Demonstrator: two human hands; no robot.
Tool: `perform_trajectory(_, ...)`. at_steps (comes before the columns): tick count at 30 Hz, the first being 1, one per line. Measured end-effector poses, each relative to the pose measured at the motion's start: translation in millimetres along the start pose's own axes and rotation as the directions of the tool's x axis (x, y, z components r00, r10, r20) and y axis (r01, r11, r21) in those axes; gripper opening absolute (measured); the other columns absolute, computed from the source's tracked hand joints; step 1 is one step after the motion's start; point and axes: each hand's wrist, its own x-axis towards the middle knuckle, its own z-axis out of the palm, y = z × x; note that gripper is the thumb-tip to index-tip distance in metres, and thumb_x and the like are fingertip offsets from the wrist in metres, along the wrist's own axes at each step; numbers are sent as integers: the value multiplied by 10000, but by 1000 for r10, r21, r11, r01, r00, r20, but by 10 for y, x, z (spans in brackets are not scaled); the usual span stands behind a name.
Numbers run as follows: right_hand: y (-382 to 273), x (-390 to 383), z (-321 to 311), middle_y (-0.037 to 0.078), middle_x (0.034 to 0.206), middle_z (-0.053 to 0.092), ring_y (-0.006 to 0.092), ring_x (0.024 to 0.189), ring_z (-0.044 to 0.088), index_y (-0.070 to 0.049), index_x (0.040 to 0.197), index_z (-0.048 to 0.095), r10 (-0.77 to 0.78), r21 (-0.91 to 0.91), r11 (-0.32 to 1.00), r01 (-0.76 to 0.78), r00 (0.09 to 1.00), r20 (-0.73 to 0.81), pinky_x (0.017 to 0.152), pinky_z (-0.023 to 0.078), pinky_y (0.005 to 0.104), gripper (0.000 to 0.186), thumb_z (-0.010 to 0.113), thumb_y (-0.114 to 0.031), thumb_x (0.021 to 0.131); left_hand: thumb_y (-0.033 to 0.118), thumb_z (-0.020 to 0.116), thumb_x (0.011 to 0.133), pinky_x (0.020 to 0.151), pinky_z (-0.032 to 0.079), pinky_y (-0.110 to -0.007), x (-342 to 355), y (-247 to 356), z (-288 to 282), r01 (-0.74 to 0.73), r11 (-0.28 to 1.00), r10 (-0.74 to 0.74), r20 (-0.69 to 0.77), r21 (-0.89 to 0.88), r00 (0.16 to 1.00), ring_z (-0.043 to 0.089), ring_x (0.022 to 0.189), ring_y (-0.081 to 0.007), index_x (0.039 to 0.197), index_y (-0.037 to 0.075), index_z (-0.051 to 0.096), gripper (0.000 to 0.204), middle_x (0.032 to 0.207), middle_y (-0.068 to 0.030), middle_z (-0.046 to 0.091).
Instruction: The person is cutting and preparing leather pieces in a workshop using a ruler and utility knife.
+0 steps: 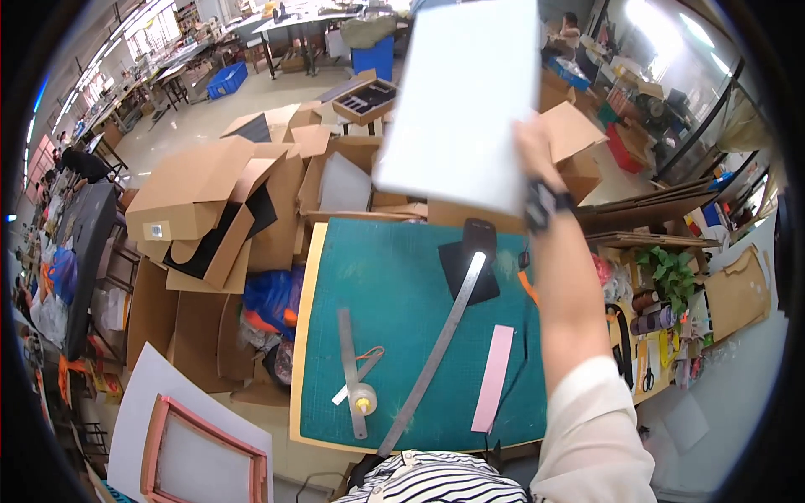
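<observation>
My right hand, wearing a dark wristwatch, grips a large white panel by its right edge. The panel is raised over the far edge of the green cutting mat and slightly blurred. Below it on the mat lie a dark rounded object, a black square piece and a long steel ruler. A pink strip rests to the right of that ruler. On the left are a shorter steel ruler and a small round bottle with a yellow tip. My left hand is out of view.
Open cardboard boxes crowd the left and far sides of the table. A white board with a pink frame leans at the lower left. To the right are a green plant, scissors and stacked flat cardboard.
</observation>
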Motion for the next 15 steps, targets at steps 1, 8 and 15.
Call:
perform_trajectory(1,19,285,469,103,779,600,228,676,558,-10,973,576,-46,-2,999,46,999,7,589,460,381,292,551,-274,852,247,585,906,873,430,-370,63,-5,48,-5,1000,5,7,19,1000,528,975,-269,1127,-103,499,423,1106,-219,557)
perform_trajectory(8,-493,-1465,1846,245,839,642,369,808,633,9,828,651,112,-304,944,128,742,661,710,510,450,418,601,-406,809,293,591,906,860,434,-371,587,-385,-148,-104,993,113,162,-60,980,540,930,-278,1133,-108,527,465,1090,-206,575)
perform_trajectory(15,-116,-4280,965,141,827,622,334,734,626,-44,881,579,691,-663,673,-329,601,402,650,510,435,562,664,-579,729,293,574,917,811,445,-371,1063,-812,78,-168,980,138,241,107,961,546,881,-273,1140,-116,522,469,999,-211,588)
